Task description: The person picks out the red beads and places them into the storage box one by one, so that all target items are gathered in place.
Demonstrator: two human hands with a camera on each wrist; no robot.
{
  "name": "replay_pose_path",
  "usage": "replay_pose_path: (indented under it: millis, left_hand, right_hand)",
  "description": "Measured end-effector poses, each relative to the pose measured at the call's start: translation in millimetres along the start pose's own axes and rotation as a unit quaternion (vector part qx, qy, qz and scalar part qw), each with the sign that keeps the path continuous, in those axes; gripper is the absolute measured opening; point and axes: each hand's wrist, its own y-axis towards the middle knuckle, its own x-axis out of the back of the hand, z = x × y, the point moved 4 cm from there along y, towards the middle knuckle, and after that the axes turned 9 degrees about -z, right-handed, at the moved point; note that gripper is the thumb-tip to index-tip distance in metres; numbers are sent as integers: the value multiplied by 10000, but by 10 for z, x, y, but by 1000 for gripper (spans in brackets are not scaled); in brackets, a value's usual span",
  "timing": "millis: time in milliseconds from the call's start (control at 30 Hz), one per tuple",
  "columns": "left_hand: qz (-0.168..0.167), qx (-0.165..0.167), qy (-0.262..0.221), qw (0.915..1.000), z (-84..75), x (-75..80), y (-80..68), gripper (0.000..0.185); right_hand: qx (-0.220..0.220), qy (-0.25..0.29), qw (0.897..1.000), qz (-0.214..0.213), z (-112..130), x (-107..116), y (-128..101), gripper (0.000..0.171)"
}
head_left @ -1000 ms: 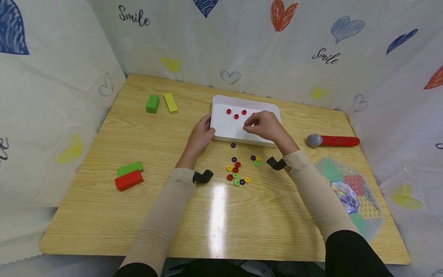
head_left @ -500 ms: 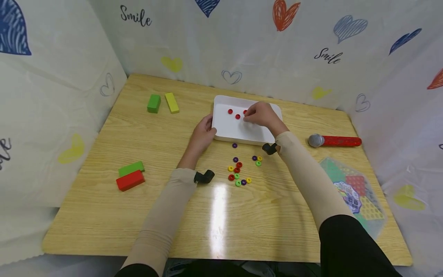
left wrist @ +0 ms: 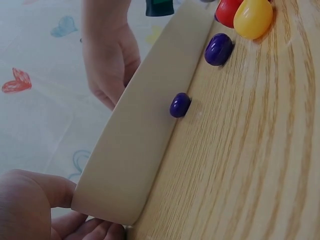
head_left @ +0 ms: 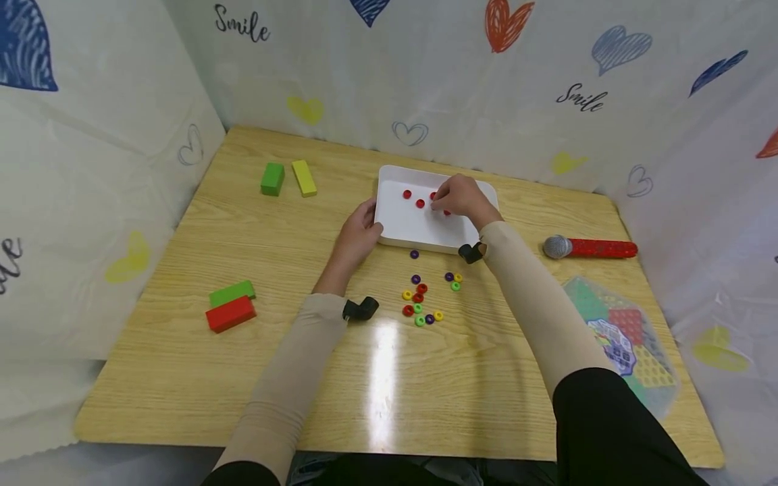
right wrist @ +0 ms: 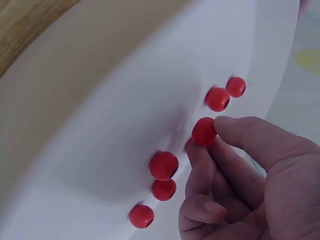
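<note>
While the left hand (head_left: pixel 358 233) steadies the tray (head_left: pixel 404 226), its fingers curled round the near left corner, the right hand (head_left: pixel 462 196) hangs over the tray floor with a red bead (right wrist: pixel 204 131) pinched between thumb and forefinger tip. That bead sits at the very tips of the fingers (right wrist: pixel 240 137), just above the white surface, and the other fingers curl loosely below it into the palm. Five more red beads lie loose on the tray: two (right wrist: pixel 217 98) just beyond the fingertips, three (right wrist: pixel 163 165) just beside the curled knuckles.

By my reading, the step in hand is the setting down of a red bead among its fellows, and the bead is not yet let go. The next move calls for little: part thumb and forefinger low over the floor, so the bead does not bounce or roll to the rim.

Behind the right wrist, on the table (head_left: pixel 182 364), mixed beads (head_left: pixel 419 304) wait, red ones among them.
</note>
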Motion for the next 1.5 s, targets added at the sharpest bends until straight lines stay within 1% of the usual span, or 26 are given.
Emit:
replay_pose_path:
  millis: [167, 367, 500, 700, 1033, 1133, 1267, 1500]
  left_hand:
    - [2, -2, 16, 10000, -5, -3, -6, 62]
    - [-31, -115, -160, 9998, -14, -3, -8, 61]
    - [-27, -137, -177, 9997, -17, 7, -3, 61]
    - [-24, -130, -198, 9997, -30, 7, -3, 61]
    - [-6, -119, -202, 9997, -13, -11, 1, 61]
    - [4, -129, -206, 9997, -9, -39, -4, 61]
    - [28, -118, -143, 9998, 0, -61, -3, 61]
    - [-13, -139, 46, 9999, -41, -12, -7, 61]
  right_hand:
    - [-102, -39, 9999, -8, -34, -21, 42, 25]
    - [-221, 66, 9997, -25, -86, -60, 83, 24]
    - [-267, 86, 9996, -11, -97, -75, 99, 25]
    - [-201, 118, 9997, -35, -86, -63, 92, 25]
    - [-323, 22, 9995, 23, -113, -56, 67, 28]
    - [-266, -51, 9996, -36, -138, -7, 26, 29]
    - [-49, -35, 9998, -177, -120, 107, -81, 29]
    - [570, 152, 9977, -324, 98, 294, -351, 26]
